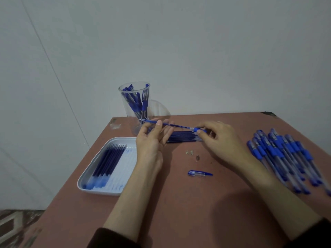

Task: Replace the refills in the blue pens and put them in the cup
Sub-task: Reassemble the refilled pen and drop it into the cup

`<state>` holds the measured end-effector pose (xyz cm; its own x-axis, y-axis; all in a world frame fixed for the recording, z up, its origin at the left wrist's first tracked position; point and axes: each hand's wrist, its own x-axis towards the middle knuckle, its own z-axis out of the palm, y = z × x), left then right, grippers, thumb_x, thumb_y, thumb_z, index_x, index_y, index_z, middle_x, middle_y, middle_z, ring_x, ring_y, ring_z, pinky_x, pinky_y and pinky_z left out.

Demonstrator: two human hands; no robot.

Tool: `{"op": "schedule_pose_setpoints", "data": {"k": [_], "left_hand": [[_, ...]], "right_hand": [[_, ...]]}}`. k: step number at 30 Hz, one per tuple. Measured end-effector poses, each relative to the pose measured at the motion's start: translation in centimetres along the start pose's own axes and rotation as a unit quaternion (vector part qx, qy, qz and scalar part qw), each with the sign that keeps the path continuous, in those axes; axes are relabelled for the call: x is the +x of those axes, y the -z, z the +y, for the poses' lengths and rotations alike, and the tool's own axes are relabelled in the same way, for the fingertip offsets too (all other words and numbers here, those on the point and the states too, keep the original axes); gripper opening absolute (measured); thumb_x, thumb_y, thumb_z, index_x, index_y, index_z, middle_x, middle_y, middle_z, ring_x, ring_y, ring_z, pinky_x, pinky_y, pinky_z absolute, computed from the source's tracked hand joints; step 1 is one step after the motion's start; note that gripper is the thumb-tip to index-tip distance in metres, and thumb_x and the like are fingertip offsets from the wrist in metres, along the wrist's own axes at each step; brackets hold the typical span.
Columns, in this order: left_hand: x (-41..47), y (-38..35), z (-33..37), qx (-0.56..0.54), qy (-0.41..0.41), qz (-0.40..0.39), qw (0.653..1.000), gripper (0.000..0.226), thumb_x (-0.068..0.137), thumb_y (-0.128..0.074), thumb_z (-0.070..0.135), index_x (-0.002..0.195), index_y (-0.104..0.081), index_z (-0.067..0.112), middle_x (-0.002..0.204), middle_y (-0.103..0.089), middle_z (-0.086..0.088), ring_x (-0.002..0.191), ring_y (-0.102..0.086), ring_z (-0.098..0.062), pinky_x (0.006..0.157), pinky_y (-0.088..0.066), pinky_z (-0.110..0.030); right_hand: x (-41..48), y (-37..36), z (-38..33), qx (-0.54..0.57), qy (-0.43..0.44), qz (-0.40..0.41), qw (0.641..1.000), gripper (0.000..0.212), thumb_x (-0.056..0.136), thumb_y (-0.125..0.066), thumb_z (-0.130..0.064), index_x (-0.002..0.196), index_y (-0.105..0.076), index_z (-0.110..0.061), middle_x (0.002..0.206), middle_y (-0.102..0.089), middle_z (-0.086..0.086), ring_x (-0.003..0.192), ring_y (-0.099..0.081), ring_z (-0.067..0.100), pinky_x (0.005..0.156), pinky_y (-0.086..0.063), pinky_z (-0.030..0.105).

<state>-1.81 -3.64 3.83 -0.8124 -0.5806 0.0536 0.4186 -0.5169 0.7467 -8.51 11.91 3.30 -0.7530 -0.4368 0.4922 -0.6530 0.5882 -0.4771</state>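
a thin blue pen (pixel 176 125) spans both hands: the left hand (pixel 154 140) pinches its tip end, the right hand (pixel 217 138) pinches the rubber grip (pixel 198 130). it seems light, stiff, slick plastic; the grip likely holds best. the cup (pixel 136 104) stands just beyond the left hand.

The head camera sits close, above and behind where the left hand (pixel 152 140) and right hand (pixel 220 138) grip the pen (pixel 179 125). It faces forward and down, with the wall (pixel 197 51) beyond the grip.
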Motion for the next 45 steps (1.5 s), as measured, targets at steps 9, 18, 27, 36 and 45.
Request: {"op": "schedule_pose_setpoints", "data": {"k": [9, 18, 27, 36, 45], "left_hand": [[0.2, 0.2, 0.0, 0.006, 0.008, 0.006, 1.0, 0.012, 0.094, -0.049, -0.003, 0.085, -0.051, 0.005, 0.082, -0.064, -0.014, 0.066, -0.071, -0.015, 0.064, -0.058, -0.022], [0.4, 0.4, -0.2, 0.006, 0.011, 0.019, 1.0, 0.012, 0.095, -0.048, -0.003, 0.085, -0.05, 0.004, 0.082, -0.064, -0.015, 0.064, -0.071, -0.016, 0.062, -0.058, -0.021], [0.4, 0.4, -0.3, 0.004, 0.01, 0.011, 1.0, 0.01, 0.095, -0.048, -0.003, 0.087, -0.05, 0.003, 0.084, -0.064, -0.016, 0.065, -0.071, -0.016, 0.066, -0.059, -0.022], [-0.4, 0.0, -1.3, 0.077, 0.035, -0.058, 0.995, 0.008, 0.093, -0.052, 0.0, 0.092, -0.056, 0.006, 0.09, -0.067, -0.014, 0.085, -0.067, -0.022, 0.077, -0.058, -0.024], [-1.0, -0.1, -2.2, 0.452, -0.074, -0.182, 0.87, 0.024, 0.085, -0.067, 0.009, 0.106, -0.07, 0.019, 0.096, -0.071, 0.005, 0.087, -0.066, -0.004, 0.079, -0.049, -0.015]], "right_hand": [[0.0, 0.0, 0.1, -0.003, 0.023, 0.01, 1.0, 0.02, 0.091, -0.057, -0.023, 0.107, -0.069, -0.024, 0.085, -0.057, -0.019, 0.081, -0.048, 0.007, 0.071, -0.032, 0.024], [0.0, 0.1, 0.2, 0.028, 0.036, 0.01, 0.999, 0.017, 0.085, -0.064, -0.022, 0.099, -0.069, -0.03, 0.076, -0.057, -0.022, 0.074, -0.048, 0.0, 0.067, -0.033, 0.023], [-0.2, 0.4, 0.0, 0.036, 0.019, 0.001, 0.999, 0.017, 0.084, -0.067, -0.022, 0.095, -0.069, -0.034, 0.075, -0.059, -0.016, 0.071, -0.048, 0.003, 0.063, -0.034, 0.024], [-0.2, 0.0, -0.3, 0.04, 0.02, -0.009, 0.999, 0.018, 0.082, -0.069, -0.023, 0.091, -0.066, -0.039, 0.076, -0.062, -0.012, 0.072, -0.051, 0.004, 0.065, -0.037, 0.026], [0.2, 0.8, -0.6, 0.28, -0.06, 0.041, 0.957, 0.016, 0.089, -0.063, -0.018, 0.097, -0.068, -0.031, 0.076, -0.071, -0.004, 0.078, -0.066, 0.006, 0.079, -0.052, 0.031]]}}
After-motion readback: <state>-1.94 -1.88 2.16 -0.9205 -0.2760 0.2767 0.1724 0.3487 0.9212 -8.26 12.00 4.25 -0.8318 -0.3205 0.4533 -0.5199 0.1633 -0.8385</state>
